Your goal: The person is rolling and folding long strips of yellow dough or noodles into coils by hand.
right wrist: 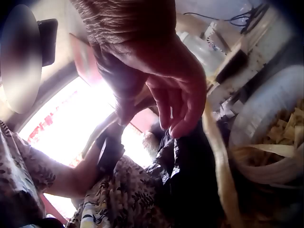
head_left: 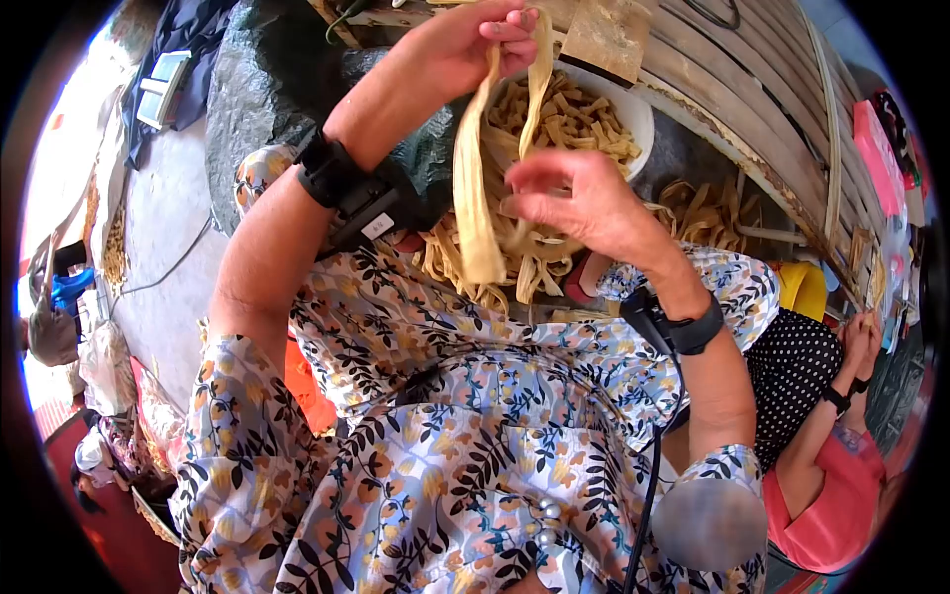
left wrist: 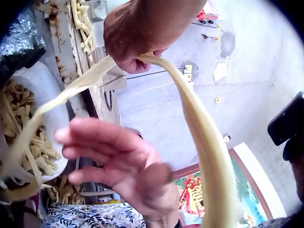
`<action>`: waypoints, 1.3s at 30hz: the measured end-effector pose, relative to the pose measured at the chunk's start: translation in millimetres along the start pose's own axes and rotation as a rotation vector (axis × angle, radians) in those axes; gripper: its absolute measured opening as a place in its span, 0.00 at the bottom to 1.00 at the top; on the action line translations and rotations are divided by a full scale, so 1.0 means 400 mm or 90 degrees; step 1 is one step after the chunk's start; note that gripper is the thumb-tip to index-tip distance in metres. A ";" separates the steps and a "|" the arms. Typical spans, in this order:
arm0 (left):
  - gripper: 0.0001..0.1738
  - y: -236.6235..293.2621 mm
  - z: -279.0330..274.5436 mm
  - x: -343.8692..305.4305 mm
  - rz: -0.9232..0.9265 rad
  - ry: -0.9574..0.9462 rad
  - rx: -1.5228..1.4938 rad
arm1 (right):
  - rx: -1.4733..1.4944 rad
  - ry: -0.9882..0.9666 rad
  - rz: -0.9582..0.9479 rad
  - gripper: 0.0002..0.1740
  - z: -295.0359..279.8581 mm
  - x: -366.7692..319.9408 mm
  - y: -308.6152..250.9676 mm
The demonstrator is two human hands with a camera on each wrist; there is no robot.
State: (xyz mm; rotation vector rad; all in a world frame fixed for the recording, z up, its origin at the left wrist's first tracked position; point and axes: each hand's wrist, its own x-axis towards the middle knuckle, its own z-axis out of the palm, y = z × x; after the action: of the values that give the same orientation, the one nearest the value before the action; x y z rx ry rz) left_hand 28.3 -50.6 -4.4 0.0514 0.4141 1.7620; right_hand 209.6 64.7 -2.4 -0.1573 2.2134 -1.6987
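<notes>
My left hand (head_left: 465,45), raised at the top of the head view, pinches a long pale yellow strip (head_left: 476,188). The strip is folded over the fingers, and its two ends hang down; the left wrist view shows both lengths falling from the hand (left wrist: 137,42). My right hand (head_left: 594,203) is lower, beside the strip, with fingers apart from the thumb and blurred. Nothing shows between its fingers in the left wrist view. Below the hands, a white tub (head_left: 641,124) holds many short cut pieces (head_left: 564,114). Several longer strips (head_left: 539,267) hang at its near side.
A slatted wooden bench (head_left: 732,74) with a board (head_left: 606,38) on it stands at the back right. More strips (head_left: 708,213) lie under it. Dark plastic sheeting (head_left: 252,89) is at the left. Another person (head_left: 826,455) sits at the right, near a yellow container (head_left: 802,289).
</notes>
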 end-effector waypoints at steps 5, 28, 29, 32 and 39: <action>0.14 0.009 -0.082 0.011 0.111 -0.081 0.124 | 0.470 -0.008 0.038 0.26 0.049 0.021 -0.036; 0.11 -0.156 0.014 0.017 0.444 0.021 1.264 | -0.256 0.526 0.000 0.11 -0.213 -0.032 0.086; 0.08 -0.139 0.008 0.019 0.446 -0.007 1.293 | -0.245 0.499 0.028 0.11 -0.215 -0.029 0.099; 0.07 -0.099 0.031 0.008 0.301 -0.019 1.316 | -0.316 0.397 0.091 0.09 -0.201 -0.023 0.146; 0.12 -0.069 0.037 0.024 0.153 -0.122 0.995 | 0.325 -0.015 -0.013 0.15 -0.151 -0.049 -0.015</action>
State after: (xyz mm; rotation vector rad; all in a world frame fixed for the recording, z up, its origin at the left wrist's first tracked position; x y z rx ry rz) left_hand 55.8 -32.9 -0.9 1.3831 1.5742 1.2285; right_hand 206.8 124.1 20.7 -0.0705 1.6947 -2.1923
